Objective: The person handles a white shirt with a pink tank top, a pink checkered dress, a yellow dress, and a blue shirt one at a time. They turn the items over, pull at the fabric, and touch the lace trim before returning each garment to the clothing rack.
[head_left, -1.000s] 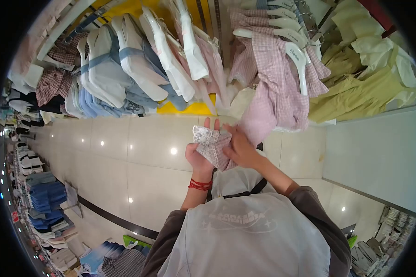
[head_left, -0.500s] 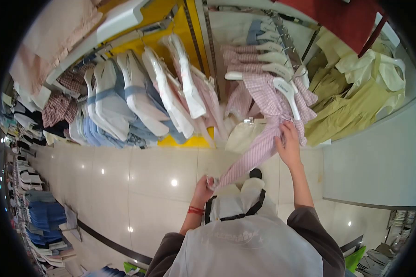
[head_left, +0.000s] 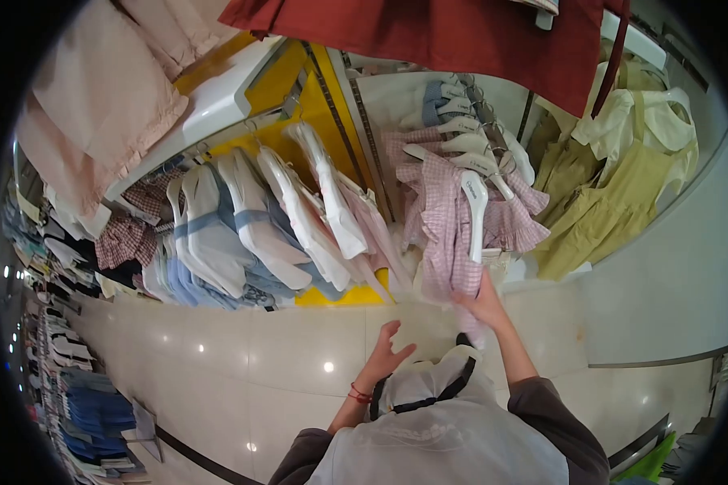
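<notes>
Before a shop display wall, our right hand seems to grip the lower part of a pink checked garment on a white hanger; our left hand is apart, fingers spread, empty. We seem to be handling the cloth; moving it calls for room past neighbouring hangers. Open floor lies leftward; a pale panel bounds our right.
</notes>
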Tool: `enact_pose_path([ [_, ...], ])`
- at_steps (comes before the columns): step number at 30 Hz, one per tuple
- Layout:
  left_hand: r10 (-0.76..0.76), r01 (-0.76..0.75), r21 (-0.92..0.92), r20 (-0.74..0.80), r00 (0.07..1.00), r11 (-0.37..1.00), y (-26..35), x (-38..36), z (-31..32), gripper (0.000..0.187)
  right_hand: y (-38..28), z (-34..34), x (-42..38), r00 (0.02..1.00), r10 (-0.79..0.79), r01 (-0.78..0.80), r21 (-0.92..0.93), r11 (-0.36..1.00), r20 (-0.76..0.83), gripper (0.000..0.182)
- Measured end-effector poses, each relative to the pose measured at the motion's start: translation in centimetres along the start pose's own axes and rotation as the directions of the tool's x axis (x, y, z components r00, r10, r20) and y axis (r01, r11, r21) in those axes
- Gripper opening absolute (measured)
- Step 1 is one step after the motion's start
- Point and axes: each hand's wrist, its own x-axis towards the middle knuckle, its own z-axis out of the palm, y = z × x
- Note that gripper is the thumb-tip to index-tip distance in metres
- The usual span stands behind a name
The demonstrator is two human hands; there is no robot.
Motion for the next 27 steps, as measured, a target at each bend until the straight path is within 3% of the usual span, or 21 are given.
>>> enact_pose_path([
  [3,0.348,-0.345,0.098,-0.018,0.937,0.934,5.7,2.1,1.5,0.072,-1.3,1.8,-1.9,0.934,0.085,-0.218,0.365,0.905,0.347,0.05],
  [6,0.262,-0.263,-0.196,-0.03,0.964,0.945,5.7,4.8,3.3,0.078,-2.0,3.2,-3.5,0.845,-0.023,-0.112,0.217,0.97,0.535,0.033],
  [7,0.442,-0.416,0.154,-0.229,0.867,0.896,5.6,5.8,3.3,0.052,-2.4,2.9,-3.1,0.86,-0.073,-0.027,0.188,0.982,0.505,0.027],
  [9,0.15,-0.152,-0.001,-0.137,0.979,0.988,5.2,5.9,2.2,0.027,-3.1,1.8,-2.0,0.875,-0.176,0.137,0.119,0.983,0.451,0.016],
  [10,-0.002,-0.003,-0.065,-0.076,0.997,0.998,5.2,5.7,1.4,0.019,-2.7,1.2,-1.2,0.942,-0.136,0.084,0.178,0.98,0.306,0.01],
  [12,0.067,-0.066,0.013,-0.088,0.994,0.998,6.3,4.3,0.4,0.014,-0.6,-0.1,0.8,1.0,-0.017,0.01,0.317,0.949,0.018,0.002],
  [14,0.09,-0.086,0.051,-0.076,0.993,0.995,6.9,3.0,-0.2,0.016,2.4,-2.1,3.1,0.96,0.088,0.033,0.418,0.908,-0.266,0.004],
  [16,0.072,-0.07,0.048,-0.044,0.996,0.996,7.1,2.3,-0.6,0.013,2.8,-4.1,5.4,0.828,-0.013,0.213,0.292,0.932,-0.561,0.016],
  [18,0.1,-0.098,0.049,-0.047,0.994,0.994,7.5,2.2,0.0,0.011,3.2,-6.2,6.5,0.715,-0.039,0.073,0.019,0.997,-0.698,0.034],
  [21,0.192,-0.19,0.163,0.005,0.981,0.968,8.3,3.0,1.6,0.011,0.9,-9.4,7.5,0.632,-0.432,0.057,-0.518,0.854,-0.643,0.047],
  [24,0.244,-0.268,0.251,0.123,0.962,0.93,9.1,3.8,2.9,0.019,-1.3,-10.7,7.3,0.809,-0.381,-0.092,-0.736,0.67,-0.447,0.049],
  [27,0.315,-0.361,0.309,0.188,0.93,0.88,10.0,5.0,4.1,0.025,-0.6,-12.4,7.1,0.875,-0.347,-0.029,-0.751,0.66,-0.339,0.04],
])
